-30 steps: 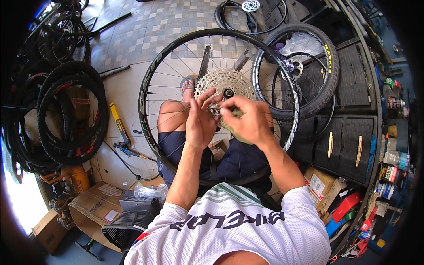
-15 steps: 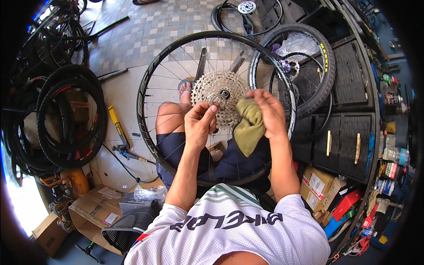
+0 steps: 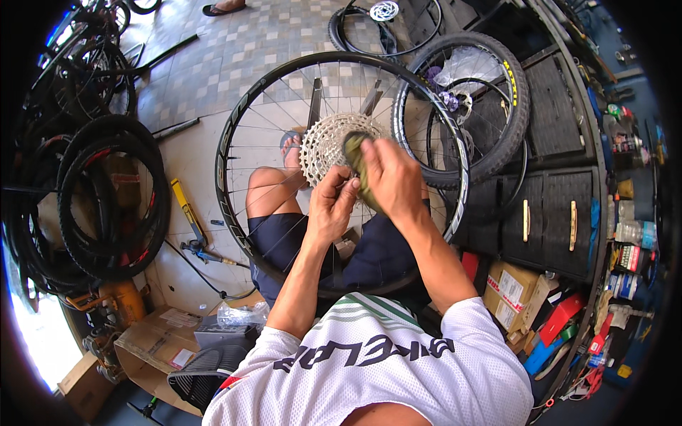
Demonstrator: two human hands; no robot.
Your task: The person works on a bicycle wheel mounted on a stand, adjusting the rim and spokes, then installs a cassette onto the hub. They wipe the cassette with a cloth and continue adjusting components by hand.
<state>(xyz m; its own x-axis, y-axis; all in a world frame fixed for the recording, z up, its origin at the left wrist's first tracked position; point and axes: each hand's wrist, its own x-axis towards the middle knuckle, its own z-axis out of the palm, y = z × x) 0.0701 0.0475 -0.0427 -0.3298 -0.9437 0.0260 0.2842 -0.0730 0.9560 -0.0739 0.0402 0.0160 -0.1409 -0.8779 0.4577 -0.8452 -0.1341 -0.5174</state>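
Observation:
A bicycle wheel [image 3: 229,135] without a tyre lies across my lap, its large silvery cassette [image 3: 323,148] facing up. Over the cassette's near side, my left hand [image 3: 331,209] is closed in a pinch on a small metal ring, which the fingers and cloth now mostly hide. My right hand [image 3: 395,181] grips a folded olive-green cloth [image 3: 355,150] right beside the left fingertips. The cloth covers the hub's centre from sight.
To the right lean a tyred wheel [image 3: 522,121] and black drawers [image 3: 547,213]. Several tyres [image 3: 71,206] hang at left, near a yellow-and-blue tool [image 3: 190,213] on the floor. Cardboard boxes [image 3: 156,348] stand at lower left. Another person's foot [image 3: 226,7] shows at the top.
My right hand has brought the cloth leftward against the left fingers, covering the hub centre and the ring. My left hand has shifted slightly right and stays pinched.

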